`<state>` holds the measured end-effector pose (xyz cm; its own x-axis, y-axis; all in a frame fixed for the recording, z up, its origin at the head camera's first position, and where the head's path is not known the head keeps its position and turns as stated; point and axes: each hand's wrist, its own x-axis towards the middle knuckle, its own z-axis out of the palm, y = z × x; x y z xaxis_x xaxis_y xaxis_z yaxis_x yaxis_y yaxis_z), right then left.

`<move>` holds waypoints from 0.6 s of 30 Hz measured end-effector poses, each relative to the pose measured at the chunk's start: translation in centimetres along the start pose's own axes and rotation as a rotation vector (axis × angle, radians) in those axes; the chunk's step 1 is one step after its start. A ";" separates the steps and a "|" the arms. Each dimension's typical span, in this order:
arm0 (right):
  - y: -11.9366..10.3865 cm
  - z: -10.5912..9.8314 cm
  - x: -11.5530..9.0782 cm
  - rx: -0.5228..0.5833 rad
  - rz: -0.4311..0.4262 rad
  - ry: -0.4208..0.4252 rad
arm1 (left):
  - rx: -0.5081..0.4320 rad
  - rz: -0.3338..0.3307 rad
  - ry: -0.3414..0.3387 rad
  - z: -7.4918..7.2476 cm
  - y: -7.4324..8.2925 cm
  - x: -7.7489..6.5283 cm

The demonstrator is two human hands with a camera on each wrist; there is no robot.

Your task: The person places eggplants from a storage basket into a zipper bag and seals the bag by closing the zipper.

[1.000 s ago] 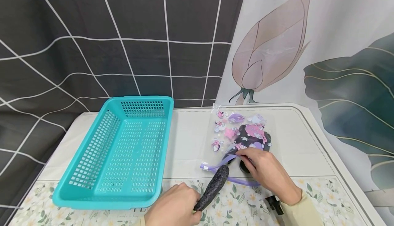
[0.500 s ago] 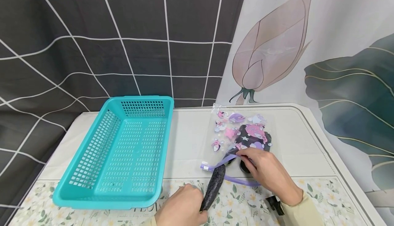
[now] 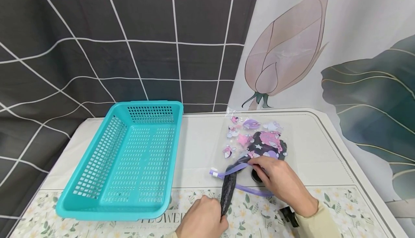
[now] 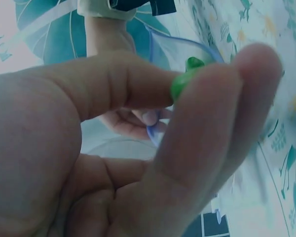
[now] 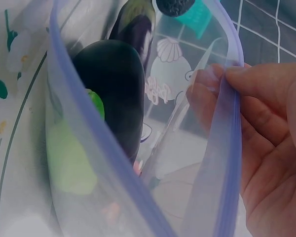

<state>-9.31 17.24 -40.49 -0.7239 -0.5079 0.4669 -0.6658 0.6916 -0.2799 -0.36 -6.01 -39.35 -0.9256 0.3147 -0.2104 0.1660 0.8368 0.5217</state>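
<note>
My left hand (image 3: 202, 218) grips the stem end of a dark eggplant (image 3: 228, 187) near the desk's (image 3: 197, 148) front edge, fingers curled round it; its tip sits in the mouth of the zip bag (image 3: 253, 148). My right hand (image 3: 280, 184) pinches the bag's purple rim (image 5: 230, 148), thumb and fingers holding the upper lip raised so the mouth gapes. The bag lies flat toward the desk's right side, printed with pink and purple cartoon stickers, and another dark eggplant (image 5: 116, 94) already lies inside. A teal basket (image 3: 97, 198) rests on the desk's left half, well apart from the bag.
</note>
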 end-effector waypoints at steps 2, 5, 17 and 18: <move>0.0 0.0 0.0 -0.001 -0.003 0.001 | -0.008 -0.018 0.013 0.2 0.2 0.1; 0.0 0.0 0.0 -0.002 -0.008 0.002 | -0.007 -0.028 0.041 0.5 0.4 0.3; 0.0 0.0 -0.1 0.017 -0.035 0.023 | 0.066 0.001 0.203 1.1 1.3 1.3; 0.0 0.0 0.0 0.017 -0.037 0.024 | 0.066 0.003 0.218 1.2 1.4 1.4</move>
<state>-9.28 17.26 -40.51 -0.6944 -0.5205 0.4969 -0.6951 0.6637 -0.2762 -0.99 -3.91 -39.87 -0.9755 0.2191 -0.0219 0.1840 0.8659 0.4651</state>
